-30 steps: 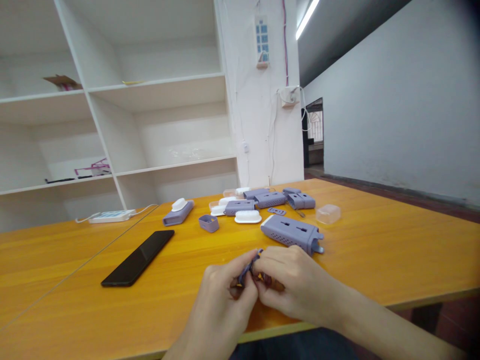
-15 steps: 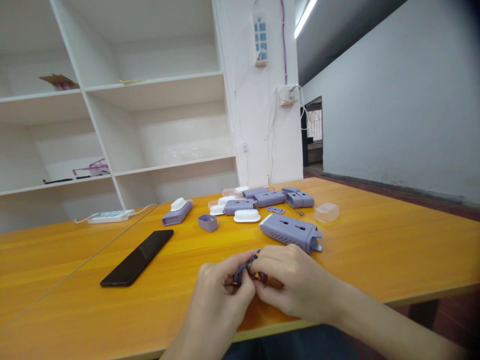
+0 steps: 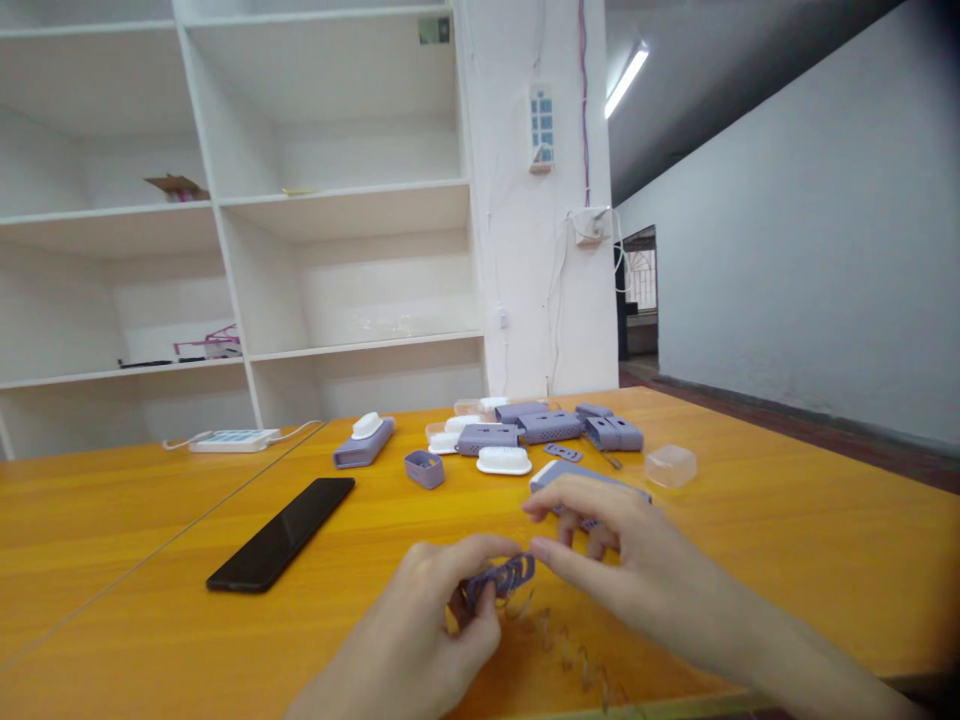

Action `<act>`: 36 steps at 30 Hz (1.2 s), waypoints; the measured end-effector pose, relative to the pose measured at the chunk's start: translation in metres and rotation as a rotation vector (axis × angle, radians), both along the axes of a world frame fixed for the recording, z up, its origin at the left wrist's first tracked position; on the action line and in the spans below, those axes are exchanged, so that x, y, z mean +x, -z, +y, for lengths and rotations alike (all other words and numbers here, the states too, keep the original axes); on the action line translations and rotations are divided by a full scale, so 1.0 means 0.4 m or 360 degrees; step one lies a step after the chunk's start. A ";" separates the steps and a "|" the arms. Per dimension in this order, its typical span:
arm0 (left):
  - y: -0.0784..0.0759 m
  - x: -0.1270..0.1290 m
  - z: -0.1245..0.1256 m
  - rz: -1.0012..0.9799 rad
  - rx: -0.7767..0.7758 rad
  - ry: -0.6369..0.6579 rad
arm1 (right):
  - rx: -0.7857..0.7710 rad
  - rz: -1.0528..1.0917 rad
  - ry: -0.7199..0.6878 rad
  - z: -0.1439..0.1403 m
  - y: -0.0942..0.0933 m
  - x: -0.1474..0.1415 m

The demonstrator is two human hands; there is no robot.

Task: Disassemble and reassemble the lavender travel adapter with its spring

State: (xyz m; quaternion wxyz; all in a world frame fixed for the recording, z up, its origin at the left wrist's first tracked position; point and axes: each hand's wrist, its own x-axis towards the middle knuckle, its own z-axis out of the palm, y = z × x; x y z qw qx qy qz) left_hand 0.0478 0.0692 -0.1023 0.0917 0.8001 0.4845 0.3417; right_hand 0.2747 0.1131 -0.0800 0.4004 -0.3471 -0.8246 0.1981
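Note:
My left hand (image 3: 431,610) pinches a small purple slotted plate (image 3: 510,578) between thumb and fingers, above the table's near part. From the plate a thin metal coil spring (image 3: 568,645) trails down to the right, stretched and somewhat blurred. Just right of the plate, my right hand (image 3: 611,545) has its fingers apart and holds nothing. Behind it lies a long purple case (image 3: 559,475) with a white end, partly hidden by the fingers.
A black phone (image 3: 285,535) lies to the left. Farther back are a purple cup-like part (image 3: 425,469), a white brush-like piece (image 3: 503,460), several purple cases (image 3: 551,427), another slotted plate (image 3: 563,453) and a clear cover (image 3: 670,466). A power strip (image 3: 234,440) sits far left.
My right hand has let go of the plate and moved right, its fingers spreading. A coil spring now shows stretched out below. The view has tilted upward slightly.

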 end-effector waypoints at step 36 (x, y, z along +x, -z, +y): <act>0.022 0.016 0.018 -0.1212 -0.0511 0.0193 | 0.0057 0.0422 -0.0163 -0.003 0.091 -0.116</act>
